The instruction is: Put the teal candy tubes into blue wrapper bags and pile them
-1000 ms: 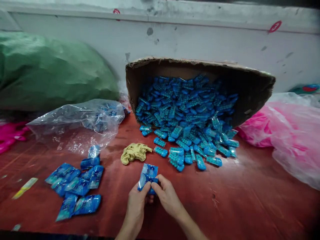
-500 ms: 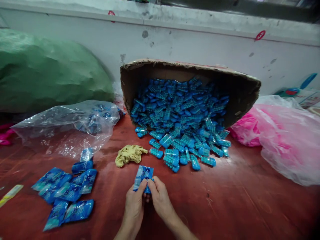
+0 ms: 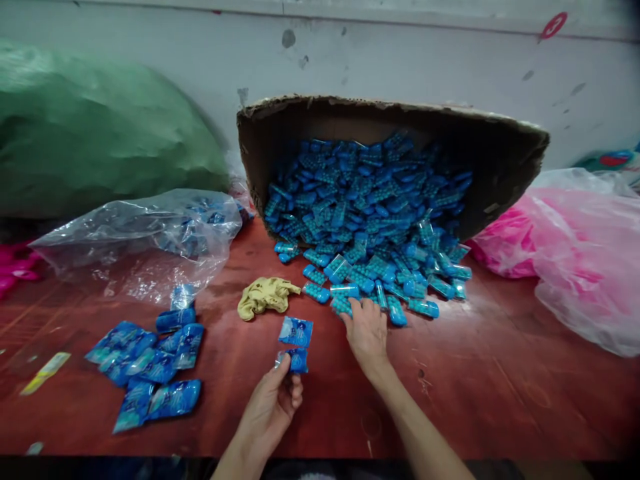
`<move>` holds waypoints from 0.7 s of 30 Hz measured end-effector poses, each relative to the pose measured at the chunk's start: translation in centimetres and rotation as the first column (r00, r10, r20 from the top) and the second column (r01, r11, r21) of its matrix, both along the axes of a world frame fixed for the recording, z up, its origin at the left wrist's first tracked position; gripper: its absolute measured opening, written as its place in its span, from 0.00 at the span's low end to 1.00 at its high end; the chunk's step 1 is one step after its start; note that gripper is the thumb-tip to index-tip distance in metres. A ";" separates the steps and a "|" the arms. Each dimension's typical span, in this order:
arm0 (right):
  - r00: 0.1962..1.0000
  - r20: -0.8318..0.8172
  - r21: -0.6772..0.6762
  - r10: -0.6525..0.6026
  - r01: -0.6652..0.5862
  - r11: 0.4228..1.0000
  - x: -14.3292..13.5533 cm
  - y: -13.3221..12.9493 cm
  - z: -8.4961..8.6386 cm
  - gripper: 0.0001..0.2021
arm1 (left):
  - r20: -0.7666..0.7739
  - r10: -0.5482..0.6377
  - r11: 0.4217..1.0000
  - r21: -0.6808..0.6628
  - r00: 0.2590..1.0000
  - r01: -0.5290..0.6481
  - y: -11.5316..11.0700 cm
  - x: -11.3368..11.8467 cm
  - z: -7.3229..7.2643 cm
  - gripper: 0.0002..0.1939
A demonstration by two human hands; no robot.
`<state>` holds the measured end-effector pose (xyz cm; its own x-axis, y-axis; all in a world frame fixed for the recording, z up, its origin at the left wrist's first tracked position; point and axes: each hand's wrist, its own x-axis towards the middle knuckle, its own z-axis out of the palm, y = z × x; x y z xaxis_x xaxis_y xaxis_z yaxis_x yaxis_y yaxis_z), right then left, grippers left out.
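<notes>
My left hand (image 3: 275, 398) pinches a small blue printed packet (image 3: 299, 361) between thumb and fingers, low over the red table (image 3: 450, 393). Just beyond it is a second blue packet (image 3: 295, 331); I cannot tell whether the two are joined. My right hand (image 3: 368, 333) reaches forward with bent, parted fingers to the near edge of a heap of small clear bottles (image 3: 370, 213) with blue caps and teal beads inside. Its fingertips touch or hover by a bottle (image 3: 342, 305) there. The heap spills from a cardboard box (image 3: 505, 167) lying on its side.
Several blue packets (image 3: 150, 365) lie at the left, near a yellow strip (image 3: 46, 373). A crumpled yellowish cloth (image 3: 267, 297) sits before the box. Around the back are a clear plastic bag (image 3: 135, 247), a green sack (image 3: 110, 133) and a pink bag (image 3: 590, 260).
Both hands were together on a blue packet. My right hand has let go and moved forward and right to the bottles. My left hand keeps a packet. The view has tipped down.
</notes>
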<state>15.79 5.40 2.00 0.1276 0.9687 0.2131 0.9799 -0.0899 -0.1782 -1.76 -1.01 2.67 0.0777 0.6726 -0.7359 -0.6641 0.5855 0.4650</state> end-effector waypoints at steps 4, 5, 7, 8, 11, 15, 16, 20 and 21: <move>0.996 -0.079 0.002 0.036 -0.036 0.999 -0.3 -0.4 -0.2 0.12 | 0.093 0.011 0.999 -0.033 0.996 -0.008 0.1 -0.2 0.0 0.05; 0.992 -0.117 0.004 0.052 -0.051 0.999 -0.4 -0.6 -0.2 0.10 | 0.116 0.010 0.999 -0.042 0.993 -0.005 0.2 -0.3 0.0 0.06; 0.977 -0.195 0.007 0.088 -0.088 0.996 -0.6 -1.0 -0.1 0.08 | 0.141 0.010 0.998 -0.061 0.990 -0.001 0.3 -0.5 0.0 0.06; 0.969 -0.224 0.009 0.101 -0.101 0.995 -0.6 -1.3 0.1 0.09 | 0.140 0.010 0.998 -0.071 0.990 0.000 0.3 -0.6 0.0 0.06; 0.954 -0.278 0.033 0.109 -0.103 0.994 -1.1 -2.5 0.7 0.12 | 0.061 -0.002 0.999 -0.050 0.998 0.005 0.2 -0.6 0.0 0.04; 0.692 -0.703 0.023 0.166 -0.212 0.977 -2.8 -4.6 1.6 0.14 | -0.123 -0.059 0.991 0.113 0.991 0.073 -0.1 -0.2 -0.3 0.07; 0.533 -0.833 -0.005 0.147 -0.273 0.962 -3.3 -5.0 1.6 0.14 | -0.157 -0.077 0.985 0.143 0.985 0.099 -0.2 -0.1 -0.4 0.10; 0.103 -0.994 -0.070 -0.037 -0.335 0.940 -5.3 -5.3 0.9 0.12 | -0.260 -0.090 0.973 0.184 0.961 0.141 -0.3 0.1 -0.5 0.14; 0.074 -0.996 -0.071 -0.051 -0.307 0.949 -5.6 -5.3 0.7 0.12 | -0.271 -0.083 0.973 0.186 0.959 0.137 -0.3 0.0 -0.5 0.14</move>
